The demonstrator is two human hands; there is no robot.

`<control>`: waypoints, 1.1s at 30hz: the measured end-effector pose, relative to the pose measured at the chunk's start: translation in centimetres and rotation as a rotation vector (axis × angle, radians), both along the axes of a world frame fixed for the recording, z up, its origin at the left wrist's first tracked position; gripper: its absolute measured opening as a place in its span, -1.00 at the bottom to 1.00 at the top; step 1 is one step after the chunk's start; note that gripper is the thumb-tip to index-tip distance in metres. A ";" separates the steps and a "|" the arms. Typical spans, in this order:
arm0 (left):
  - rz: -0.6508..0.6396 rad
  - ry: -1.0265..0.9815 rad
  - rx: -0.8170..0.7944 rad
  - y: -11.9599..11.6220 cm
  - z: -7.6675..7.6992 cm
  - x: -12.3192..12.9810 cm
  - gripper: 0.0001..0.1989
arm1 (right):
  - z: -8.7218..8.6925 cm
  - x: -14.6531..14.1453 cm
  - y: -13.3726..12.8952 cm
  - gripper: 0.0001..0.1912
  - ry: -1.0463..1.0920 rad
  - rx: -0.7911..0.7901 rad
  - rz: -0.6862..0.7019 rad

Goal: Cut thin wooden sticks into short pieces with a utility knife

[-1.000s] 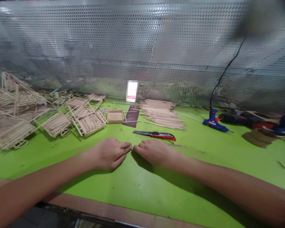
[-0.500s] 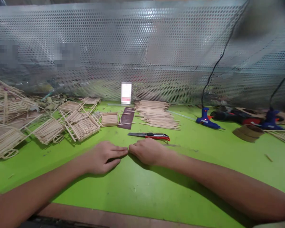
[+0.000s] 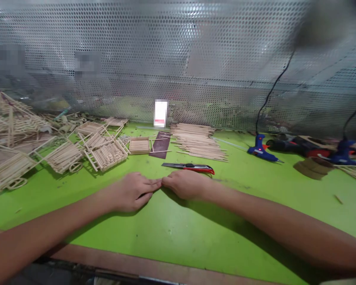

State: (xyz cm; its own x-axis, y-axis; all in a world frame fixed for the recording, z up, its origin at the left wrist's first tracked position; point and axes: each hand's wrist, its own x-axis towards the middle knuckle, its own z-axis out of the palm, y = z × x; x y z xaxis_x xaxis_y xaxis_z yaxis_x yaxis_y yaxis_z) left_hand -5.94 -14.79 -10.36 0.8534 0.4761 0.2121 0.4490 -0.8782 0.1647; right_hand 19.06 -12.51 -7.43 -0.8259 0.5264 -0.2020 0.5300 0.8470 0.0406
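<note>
My left hand [image 3: 135,192] rests on the green tabletop with its fingers stretched towards the right and the thumb apart. Its fingertips meet those of my right hand [image 3: 185,185]. That right hand is closed, its fingers curled together and pointing left; whatever may be between them is hidden. Just beyond the two hands lies a red and black utility knife [image 3: 191,168], its blade out and pointing left. Farther back is a spread of thin wooden sticks [image 3: 197,140], beside a dark brown rectangular sheet [image 3: 160,145].
Small stick-built carts [image 3: 106,155] crowd the left side. Two blue glue guns [image 3: 262,149] with black cords stand at the right, near a brown ring-shaped piece [image 3: 313,167]. A perforated metal screen [image 3: 178,59] closes off the back, with a lit, blurred-out rectangle [image 3: 160,113] before it.
The view has shifted slightly, so the table things appear a little higher and to the right. Both hands keep nearly the same pose, fingertips together.
</note>
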 end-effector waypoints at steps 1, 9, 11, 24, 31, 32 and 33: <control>0.000 0.001 -0.004 0.0 0.0 0.0 -0.55 | 0.1 -0.1 0.1 -0.80 -0.012 0.001 0.005; -0.011 -0.001 -0.049 0.4 0.3 -0.1 -0.54 | 1.1 -0.3 0.3 -0.74 -0.085 0.002 0.035; -0.016 -0.008 -0.062 0.5 0.3 -0.1 -0.54 | 1.5 -0.3 0.3 -0.72 -0.083 0.009 0.052; 0.118 -0.165 -0.132 1.2 -0.7 -0.1 -0.58 | 0.4 0.0 0.3 -0.75 0.017 -0.003 -0.036; 0.067 -0.155 -0.104 2.0 -0.6 0.2 -0.74 | -0.9 0.5 0.0 -0.78 0.118 -0.007 -0.071; 0.067 -0.156 -0.101 2.1 -0.6 0.2 -0.75 | -0.9 0.5 0.0 -0.78 0.121 -0.002 -0.068; 0.068 -0.156 -0.098 2.1 -0.6 0.2 -0.75 | -0.9 0.5 0.0 -0.78 0.121 0.005 -0.067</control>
State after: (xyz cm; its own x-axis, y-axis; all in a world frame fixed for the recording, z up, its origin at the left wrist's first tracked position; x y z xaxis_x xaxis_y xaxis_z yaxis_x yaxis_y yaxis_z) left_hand -5.76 -12.67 -10.97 0.7790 0.5565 0.2890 0.4690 -0.8230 0.3206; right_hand 19.54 -12.52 -8.28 -0.8069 0.5821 -0.1004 0.5867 0.8095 -0.0227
